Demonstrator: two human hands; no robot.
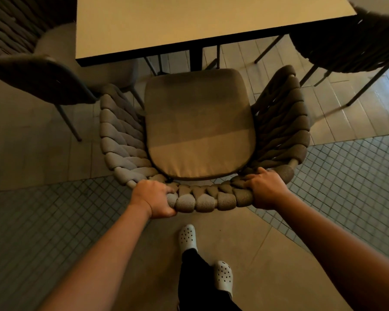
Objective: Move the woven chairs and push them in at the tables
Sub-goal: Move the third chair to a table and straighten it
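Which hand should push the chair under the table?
Probably both: left hand and right hand each grip the woven chair backrest, evenly spaced, facing the table. Neither looks better placed.

1. Three woven chairs were in view: one [200, 140] at the near edge of the table, a second [355, 41] at right, a third [11, 25] at far left.
2. One smooth-backed chair [43, 79] stood at left.
3. One table [189, 21] was visible.
4. Two hands, left [154, 198] and right [266, 188], gripped the near chair's back.
5. Two white clogs [188, 239] showed below.
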